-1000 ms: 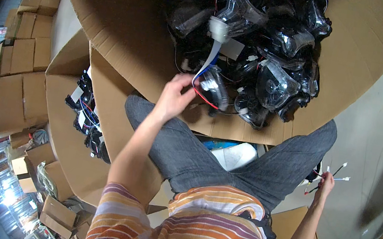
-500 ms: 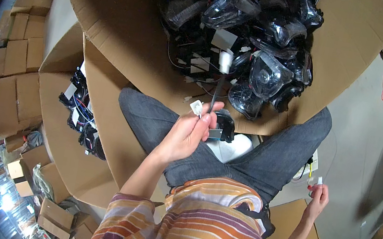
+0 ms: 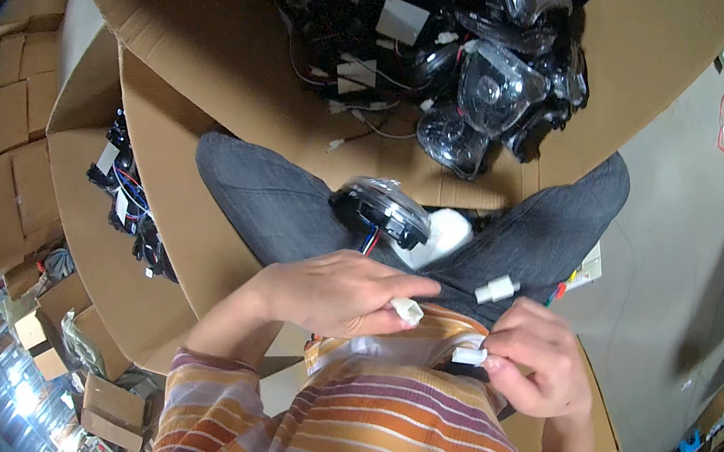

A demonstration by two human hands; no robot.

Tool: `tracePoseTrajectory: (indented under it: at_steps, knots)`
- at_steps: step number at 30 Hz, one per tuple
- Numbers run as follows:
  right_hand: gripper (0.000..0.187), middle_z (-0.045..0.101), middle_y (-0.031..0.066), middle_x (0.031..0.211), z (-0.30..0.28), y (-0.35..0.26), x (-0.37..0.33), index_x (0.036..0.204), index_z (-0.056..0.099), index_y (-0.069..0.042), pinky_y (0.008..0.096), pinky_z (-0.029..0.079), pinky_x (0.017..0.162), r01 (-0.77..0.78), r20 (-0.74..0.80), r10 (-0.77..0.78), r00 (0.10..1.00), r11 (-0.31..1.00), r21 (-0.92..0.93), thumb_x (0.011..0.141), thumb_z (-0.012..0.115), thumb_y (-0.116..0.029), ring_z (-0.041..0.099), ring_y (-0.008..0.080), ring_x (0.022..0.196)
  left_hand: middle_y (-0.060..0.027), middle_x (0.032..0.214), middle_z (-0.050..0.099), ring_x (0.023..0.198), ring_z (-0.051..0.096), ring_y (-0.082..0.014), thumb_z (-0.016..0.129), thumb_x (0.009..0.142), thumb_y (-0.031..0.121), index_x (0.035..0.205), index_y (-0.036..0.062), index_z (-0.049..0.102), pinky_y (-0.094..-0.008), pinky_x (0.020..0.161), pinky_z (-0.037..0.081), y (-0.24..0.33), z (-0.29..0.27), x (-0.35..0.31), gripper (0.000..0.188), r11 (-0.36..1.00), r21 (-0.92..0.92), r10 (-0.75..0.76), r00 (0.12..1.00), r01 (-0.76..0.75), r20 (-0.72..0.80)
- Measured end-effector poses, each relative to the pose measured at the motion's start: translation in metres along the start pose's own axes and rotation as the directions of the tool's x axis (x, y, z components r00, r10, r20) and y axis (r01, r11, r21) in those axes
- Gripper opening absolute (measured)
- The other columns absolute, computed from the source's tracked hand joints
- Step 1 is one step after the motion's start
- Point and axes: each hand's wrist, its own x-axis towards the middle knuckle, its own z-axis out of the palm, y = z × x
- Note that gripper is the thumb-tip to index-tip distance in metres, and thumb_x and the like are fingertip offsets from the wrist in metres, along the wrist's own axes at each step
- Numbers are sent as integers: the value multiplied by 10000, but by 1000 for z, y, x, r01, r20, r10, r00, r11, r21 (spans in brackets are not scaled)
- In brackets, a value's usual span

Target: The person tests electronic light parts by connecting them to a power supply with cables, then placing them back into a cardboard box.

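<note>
In front of my belly, my left hand (image 3: 336, 294) pinches a white plug connector (image 3: 406, 310) between thumb and fingers. Close on its right, my right hand (image 3: 541, 357) is closed on another white connector (image 3: 469, 355), which points toward the left one with a gap between them. A further white connector (image 3: 497, 290) sticks out just above my right fingers; whether they grip it too I cannot tell. Over my left thigh sits a black lamp (image 3: 384, 211) with a clear cover. Red and blue wires (image 3: 371, 242) run from it down behind my left hand.
Beyond my knees stands a big cardboard box (image 3: 193, 92) holding several clear-covered lamps (image 3: 499, 91) with loose wires. Another carton (image 3: 81, 246) at left contains black wired parts (image 3: 132, 197). A white object (image 3: 446, 240) shows between my thighs. Coloured leads (image 3: 568, 284) show beside my right thigh.
My right hand has come in from the far right to my belly with its connector. My left hand has dropped back from the big box toward me, and the lamp now shows more fully.
</note>
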Motion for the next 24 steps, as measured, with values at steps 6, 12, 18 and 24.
tracePoseTrajectory:
  at_steps: [6, 12, 18, 24]
  knots:
    - [31, 444, 75, 613, 0, 7, 16, 655, 498, -27, 307, 347, 474, 9, 103, -19, 994, 995, 95, 650, 525, -40, 432, 221, 542, -142, 626, 497, 574, 494, -305, 433, 796, 252, 670, -9, 493, -368, 513, 385, -3, 9, 8, 296, 969, -224, 181, 916, -103, 359]
    - [43, 462, 58, 611, 13, 13, 13, 643, 520, -23, 289, 348, 467, 6, 221, -24, 975, 997, 81, 650, 547, -55, 442, 194, 538, -151, 564, 483, 525, 480, -307, 417, 803, 262, 625, -13, 492, -352, 470, 373, -5, 10, 9, 335, 977, -196, 162, 883, -81, 441]
    - [58, 437, 62, 601, 21, 5, 10, 644, 494, -34, 300, 355, 475, -37, 310, 82, 947, 988, -147, 650, 544, -61, 433, 210, 534, -174, 516, 453, 517, 467, -322, 408, 804, 279, 548, -28, 470, -369, 490, 374, -7, 15, 0, 406, 981, -168, 165, 878, -99, 450]
    - [68, 429, 59, 610, 42, 17, 1, 648, 484, -36, 301, 357, 484, -39, 280, 46, 959, 999, -32, 654, 542, -71, 436, 216, 549, -163, 546, 471, 516, 472, -314, 402, 810, 287, 546, -20, 458, -366, 501, 381, -12, 32, -15, 409, 964, -265, 136, 910, -30, 393]
